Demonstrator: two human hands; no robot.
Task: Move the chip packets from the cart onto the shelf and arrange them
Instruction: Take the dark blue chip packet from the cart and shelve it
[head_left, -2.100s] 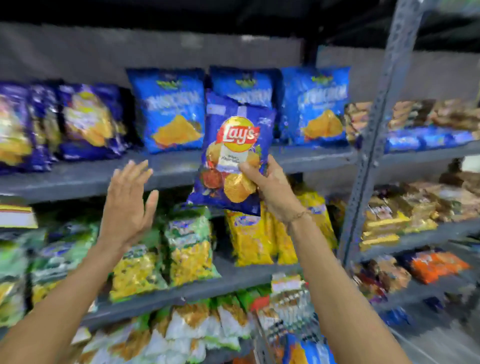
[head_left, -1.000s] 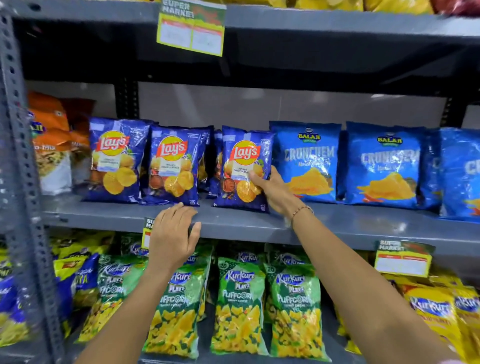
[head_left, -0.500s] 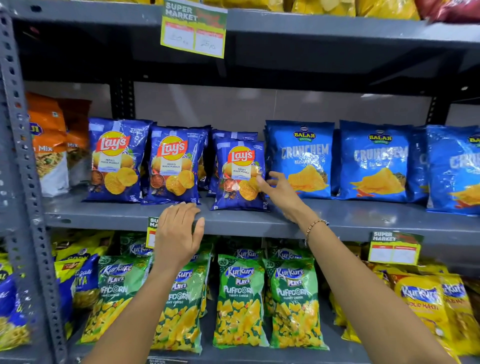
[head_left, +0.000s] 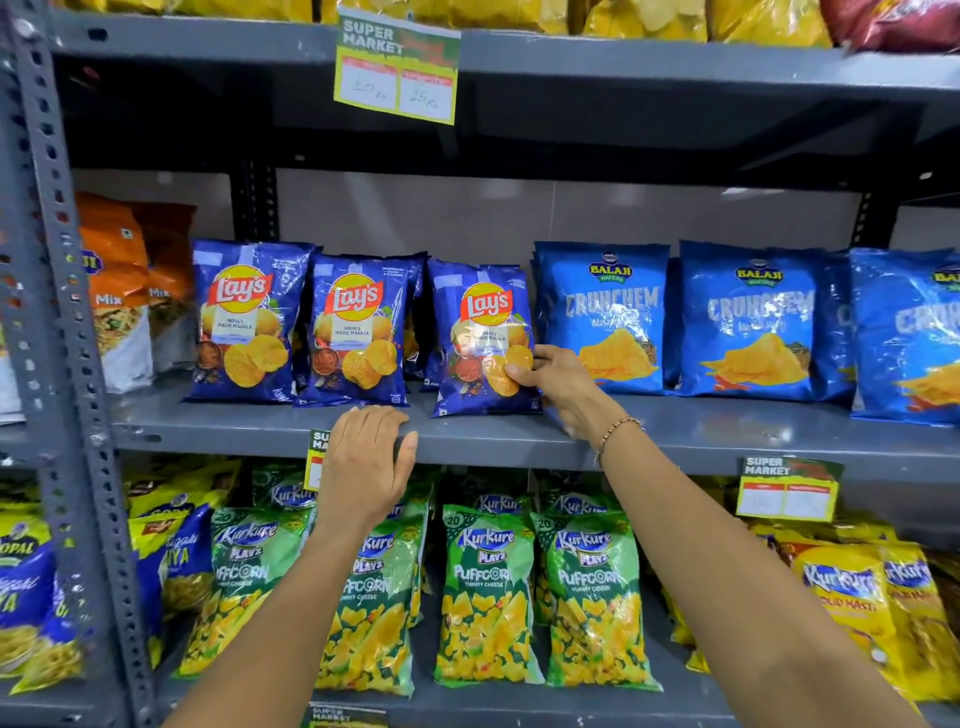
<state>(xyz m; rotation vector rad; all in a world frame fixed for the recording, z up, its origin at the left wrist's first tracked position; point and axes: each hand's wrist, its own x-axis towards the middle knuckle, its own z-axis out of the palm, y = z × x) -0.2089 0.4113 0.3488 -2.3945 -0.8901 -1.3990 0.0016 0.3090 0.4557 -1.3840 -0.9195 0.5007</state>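
Note:
Three dark blue Lay's packets stand upright in a row on the grey middle shelf (head_left: 519, 441). The rightmost Lay's packet (head_left: 480, 332) has my right hand (head_left: 563, 384) pinching its lower right edge between thumb and fingers. Two more Lay's packets (head_left: 244, 322) (head_left: 358, 332) stand to its left, with others behind them. My left hand (head_left: 366, 457) rests palm-down on the shelf's front lip, holding nothing. The cart is out of view.
Light blue Balaji Crunchem packets (head_left: 608, 317) fill the shelf to the right; orange Mix packets (head_left: 117, 280) stand at the left. Green Kurkure Puffcorn packets (head_left: 485, 592) line the shelf below. A perforated steel upright (head_left: 57, 291) stands at left. Price tags (head_left: 397, 73) hang from shelf edges.
My right hand brought the Lay's packet up from below, stood it on the shelf beside the other two, and now grips its lower right edge. My left hand settled on the shelf lip.

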